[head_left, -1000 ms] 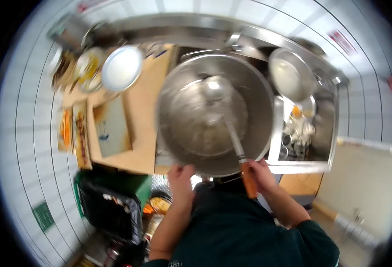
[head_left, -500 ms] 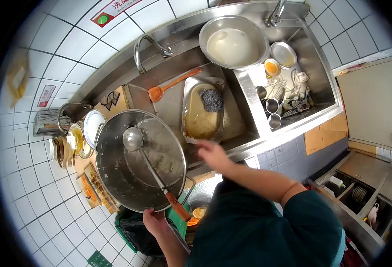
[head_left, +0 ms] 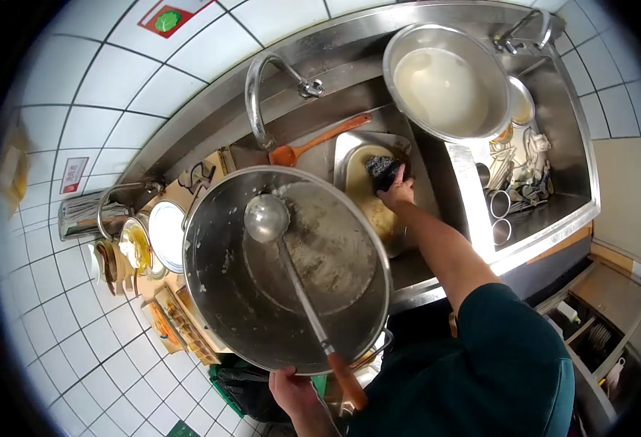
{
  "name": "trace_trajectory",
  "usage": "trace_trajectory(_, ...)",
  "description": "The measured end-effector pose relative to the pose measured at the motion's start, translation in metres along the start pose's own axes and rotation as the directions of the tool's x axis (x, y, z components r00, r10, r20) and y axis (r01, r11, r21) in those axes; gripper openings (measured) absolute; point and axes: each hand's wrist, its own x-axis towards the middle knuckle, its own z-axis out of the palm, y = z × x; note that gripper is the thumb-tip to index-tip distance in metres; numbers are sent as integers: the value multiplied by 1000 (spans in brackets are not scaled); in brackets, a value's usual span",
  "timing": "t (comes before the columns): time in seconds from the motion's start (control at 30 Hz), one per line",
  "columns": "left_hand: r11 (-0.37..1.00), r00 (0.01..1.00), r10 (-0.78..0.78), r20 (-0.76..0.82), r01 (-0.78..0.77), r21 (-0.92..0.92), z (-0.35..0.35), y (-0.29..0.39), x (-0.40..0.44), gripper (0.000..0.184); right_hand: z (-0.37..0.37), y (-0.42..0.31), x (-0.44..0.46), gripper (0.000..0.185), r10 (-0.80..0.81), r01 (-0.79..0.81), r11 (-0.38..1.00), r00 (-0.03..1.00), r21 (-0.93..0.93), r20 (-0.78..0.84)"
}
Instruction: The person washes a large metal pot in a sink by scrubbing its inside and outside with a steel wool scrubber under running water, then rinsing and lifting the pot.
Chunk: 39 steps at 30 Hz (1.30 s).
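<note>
A big steel pot (head_left: 218, 291) stands tilted over the counter and the left sink edge, with bits of residue inside. A ladle (head_left: 267, 218) with an orange-brown handle leans in it, its bowl against the inner wall. My left hand (head_left: 295, 393) grips the pot's near rim, fingers closed over it. My right hand (head_left: 399, 191) reaches into the sink, its fingers closed on a dark scouring pad (head_left: 382, 170). The pad is over a metal tray (head_left: 357, 154) of cloudy yellowish liquid. A wooden spatula (head_left: 320, 140) lies behind the tray.
A steel basin (head_left: 499, 120) of whitish liquid sits on the sink's back divider. Cups (head_left: 500, 204) and utensils fill the right sink. A faucet (head_left: 255, 95) arches behind the pot. Plates (head_left: 166, 237) and jars stand at left; a black-lined bin (head_left: 244, 393) is below.
My right hand has moved further into the sink and closed on the scouring pad. The view has shifted, so the pot appears larger and further right. My left hand remains at its rim.
</note>
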Motion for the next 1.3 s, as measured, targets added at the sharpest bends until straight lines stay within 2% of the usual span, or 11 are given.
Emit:
trace_trajectory(0.1, 999, 999, 11, 52, -13, 33, 1, -4, 14, 12, 5, -12, 1, 120, -141, 132, 980, 988, 147, 55)
trace_trajectory(0.23, 994, 999, 42, -12, -40, 102, 14, -4, 20, 9, 11, -47, 14, 95, -520, 438, 834, 827, -334, -212)
trace_trajectory(0.33, 983, 996, 78, -35, -71, 169, 27, -2, 16, 6, 56, -46, 69, 84, -961, 583, 242, 253, -775, -110)
trace_trajectory(0.4, 977, 996, 84, -8, -81, 195, 29, 0, 15, 6, 34, -65, 54, 75, -686, 695, 676, 715, -245, 135)
trace_trajectory(0.43, 976, 996, 87, -4, -85, 202, 32, -1, 16, 7, 25, -73, 46, 71, -497, 527, 850, 789, 17, 361)
trace_trajectory(0.53, 970, 995, 99, -5, -96, 224, 37, 0, 14, 7, 21, -62, 46, 57, -440, 469, 883, 796, 37, 416)
trace_trajectory(0.7, 974, 997, 49, 53, -59, 219, 39, -4, 14, 10, 68, 48, 79, 35, -696, 584, 630, 717, 512, 38)
trace_trajectory(0.8, 974, 998, 28, 60, -41, 221, 53, -10, 16, 8, -39, 65, -6, 30, -681, 679, 732, 732, 54, 20)
trace_trajectory(0.97, 971, 993, -79, 89, 57, 232, 75, -33, 38, 4, -68, 124, -45, 40, -545, 545, 838, 838, 4, 11)
trace_trajectory(1.07, 971, 982, -114, 149, 79, 227, 95, -57, 67, 5, -98, 117, -81, 43, -493, 491, 793, 865, -361, 92)
trace_trajectory(1.3, 980, 958, -169, 231, 139, 140, 124, -112, 162, 4, -185, 86, -180, 46, -406, 429, 821, 903, -377, 142)
